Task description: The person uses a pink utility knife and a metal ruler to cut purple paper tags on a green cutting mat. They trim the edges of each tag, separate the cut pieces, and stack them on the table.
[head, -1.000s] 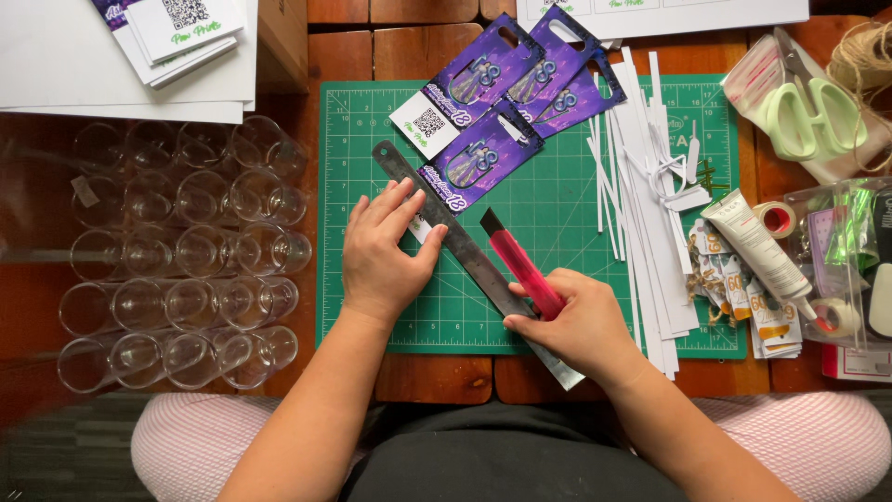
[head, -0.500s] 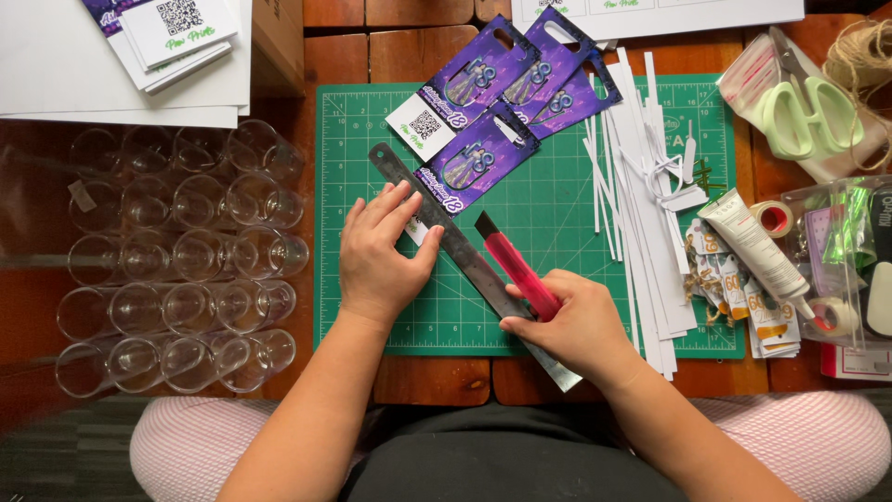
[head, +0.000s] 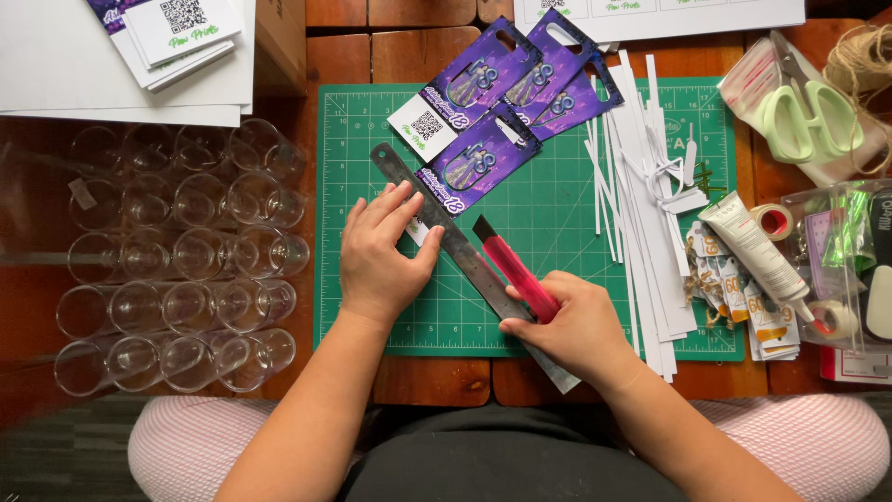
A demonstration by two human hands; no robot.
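Green cutting mat [head: 557, 279] across the wooden table [head: 427, 381]. Metal ruler [head: 446, 232] laid diagonally on it — pinned by the left hand [head: 381, 256], fingers flat and close together. Right hand [head: 571, 330] curled around a red utility knife [head: 516, 274] — blade tip just beside the ruler's edge, below the purple cards [head: 502, 102].

A reddish-brown wooden tabletop [head: 432, 379] of jointed planks is seen under everything, lit evenly and softly from above. Beyond the fingertips, the planks' seams are shown running away toward the far edge. Below the near edge, grey floor [head: 56, 455] is glimpsed.
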